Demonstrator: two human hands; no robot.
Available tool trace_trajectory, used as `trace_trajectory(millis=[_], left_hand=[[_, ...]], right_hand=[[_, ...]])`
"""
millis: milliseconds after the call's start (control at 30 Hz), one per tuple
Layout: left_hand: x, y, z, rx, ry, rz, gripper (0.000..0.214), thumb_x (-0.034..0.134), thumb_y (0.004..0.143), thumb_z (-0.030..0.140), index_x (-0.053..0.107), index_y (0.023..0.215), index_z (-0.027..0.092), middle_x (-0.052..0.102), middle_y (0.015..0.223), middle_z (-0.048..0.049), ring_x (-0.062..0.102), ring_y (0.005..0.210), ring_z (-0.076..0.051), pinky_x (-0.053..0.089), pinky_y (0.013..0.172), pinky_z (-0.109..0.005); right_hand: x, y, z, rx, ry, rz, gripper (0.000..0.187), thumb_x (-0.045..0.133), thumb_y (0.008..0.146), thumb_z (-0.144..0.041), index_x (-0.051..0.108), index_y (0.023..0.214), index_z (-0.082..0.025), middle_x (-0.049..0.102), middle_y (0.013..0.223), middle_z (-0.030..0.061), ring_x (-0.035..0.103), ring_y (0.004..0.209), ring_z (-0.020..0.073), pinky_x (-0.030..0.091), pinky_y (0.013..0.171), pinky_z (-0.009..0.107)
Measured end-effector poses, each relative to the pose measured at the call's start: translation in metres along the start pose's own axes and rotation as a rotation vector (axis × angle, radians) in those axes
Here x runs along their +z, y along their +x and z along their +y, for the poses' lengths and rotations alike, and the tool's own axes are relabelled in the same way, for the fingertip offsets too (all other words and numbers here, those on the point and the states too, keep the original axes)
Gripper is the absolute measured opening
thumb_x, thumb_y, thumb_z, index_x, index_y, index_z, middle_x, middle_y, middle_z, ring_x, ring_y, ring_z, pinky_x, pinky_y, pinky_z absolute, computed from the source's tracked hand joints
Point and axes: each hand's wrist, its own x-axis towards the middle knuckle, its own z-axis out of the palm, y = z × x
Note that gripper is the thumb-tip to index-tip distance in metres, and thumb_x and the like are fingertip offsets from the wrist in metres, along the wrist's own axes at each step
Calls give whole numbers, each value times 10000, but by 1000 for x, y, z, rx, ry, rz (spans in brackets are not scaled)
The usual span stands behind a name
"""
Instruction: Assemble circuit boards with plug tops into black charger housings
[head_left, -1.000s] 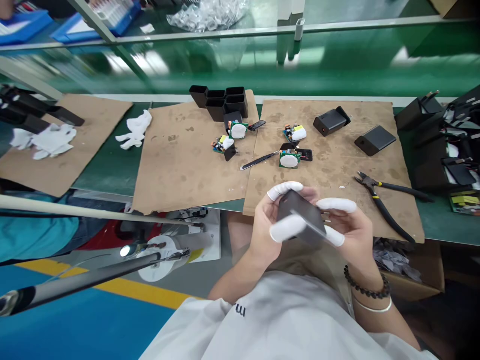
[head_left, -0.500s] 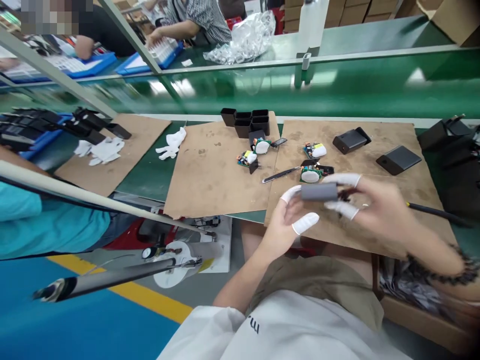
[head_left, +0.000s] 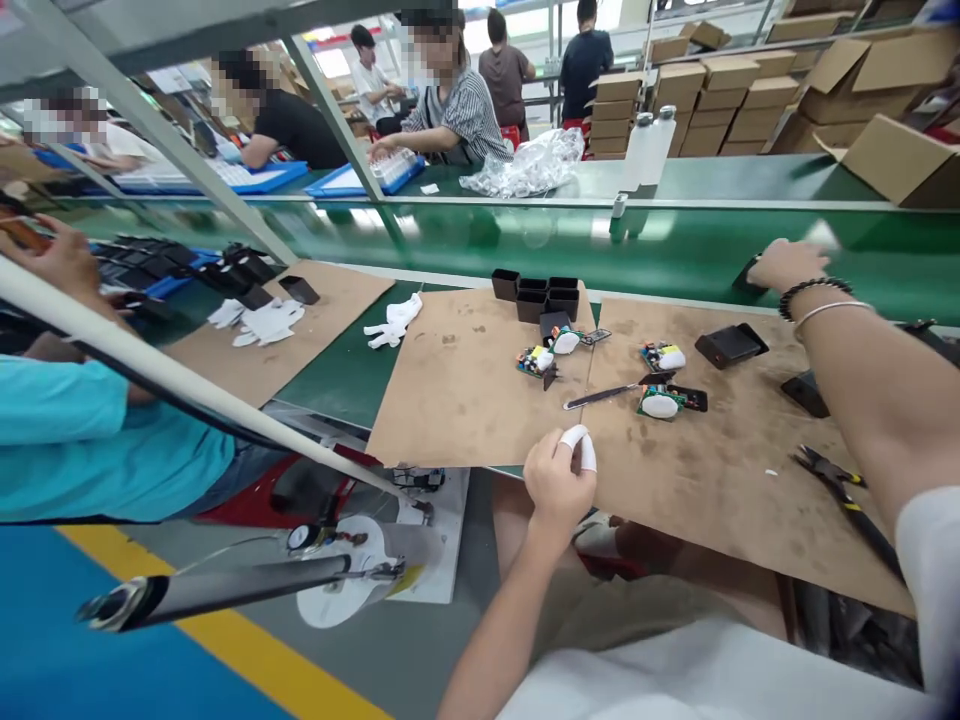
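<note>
Two hands: left hand (head_left: 556, 478) near, curled closed; right hand (head_left: 789, 266) far right, grasping a black box (head_left: 745, 277).
Pliers (head_left: 834, 482): near right, on cardboard (head_left: 712, 480).

Green bench (head_left: 330, 378) — cardboard sheets (head_left: 465, 410), probably white glove (head_left: 395, 320).
</note>
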Motion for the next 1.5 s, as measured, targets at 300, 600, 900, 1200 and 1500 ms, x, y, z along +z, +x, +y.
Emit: trace_trajectory(millis=[300,600,900,1200,1500], left_hand=[[-4,1,0,-46,24,-110,214,588,980,271,794,995,218,711,772,-77,656,723,-213,492,717,-329],[-11,5,12,-202,-190,30,804,748,904,454,425,1566,132,572,1472,-251,602,1361,-349,510,1129,-483],[-17,5,12,-493,-437,-159,615,766,831,335,523,1375,183,741,1205,-160,734,1098,-291,567,1025,-472],[-29,16,11,-513,-735,-124,570,742,887,402,493,1360,205,684,1346,-117,697,1203,-198,542,1055,-339],[-32,19,12,-293,-344,-396,393,712,913,319,665,1291,222,746,1271,-126,658,1234,-311,467,1149,-508]], right_hand=[[19,-44,-152,-694,268,-161,327,729,898,-203,784,1220,-184,815,1113,77,713,983,196,491,845,266],[-22,-112,-127,-606,337,6,248,636,923,-272,799,1054,-138,769,926,136,674,896,304,452,787,378],[-39,-214,-111,-786,513,-506,118,683,805,-136,735,711,-186,660,587,-4,546,571,144,346,586,284],[-30,-181,-132,-866,802,-681,127,687,836,-222,743,737,-165,703,612,10,591,562,131,463,582,257],[15,-101,-121,-615,374,-235,455,650,779,-95,759,1221,-107,779,1197,198,708,1062,305,511,837,337]])
